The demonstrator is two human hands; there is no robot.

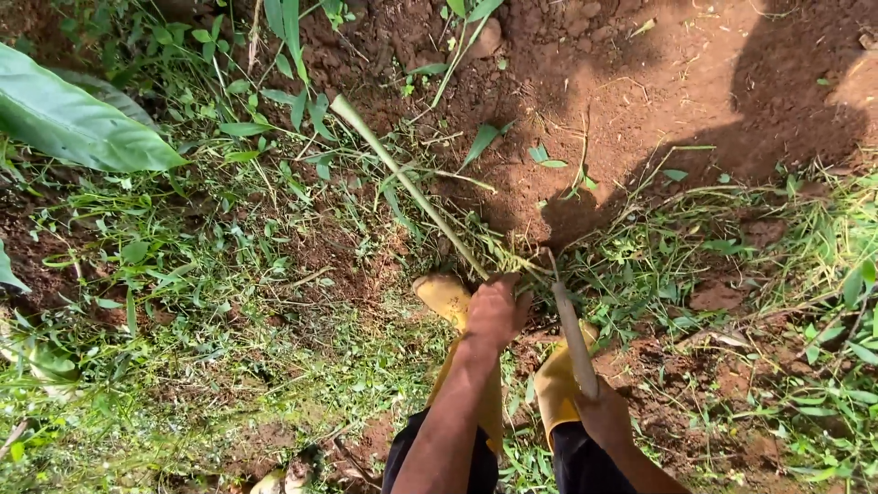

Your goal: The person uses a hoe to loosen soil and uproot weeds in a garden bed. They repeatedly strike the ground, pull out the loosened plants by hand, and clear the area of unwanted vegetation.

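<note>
My left hand (pixel 495 311) is closed around the base of a long green stalk (pixel 402 178) and a tuft of grass, low to the ground. The stalk slants up and to the left from my fist, its cut end at the top. My right hand (pixel 604 413) grips the pale wooden handle of a tool (pixel 572 334); the handle runs up toward the grass clump, and its thin metal end (pixel 551 261) is partly hidden in the grass. Both hands are just above my two yellow boots (pixel 445 297).
Bare red-brown soil (pixel 658 82) covers the upper right, with a dark shadow across it. Cut grass and weeds (pixel 229 302) spread over the left and lower right. A big green leaf (pixel 73 119) lies at the upper left.
</note>
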